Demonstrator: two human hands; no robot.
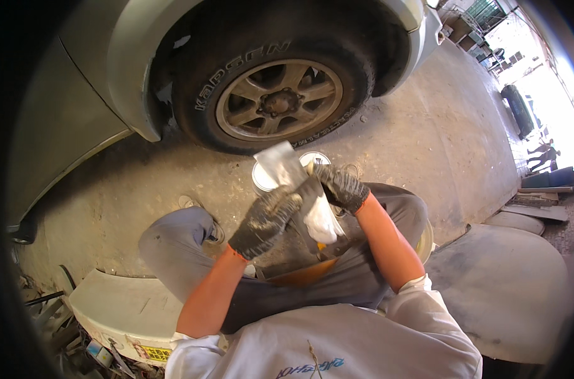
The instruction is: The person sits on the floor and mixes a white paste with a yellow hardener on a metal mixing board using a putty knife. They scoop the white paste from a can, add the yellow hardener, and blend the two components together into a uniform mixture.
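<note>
Black-gloved fingers (289,203) of the left hand (268,221) close on a blurred grey sheet (277,163); the right hand (344,186) curls just beside it, its exact grip impossible to tell.

Between the hands sits a soft-looking white mass (321,224); a slackened pinch or careless tilt could drop it onto the grey trousers (176,243) or the floor (426,158), short of the white tubs (260,180) by the wheel (279,104).
</note>
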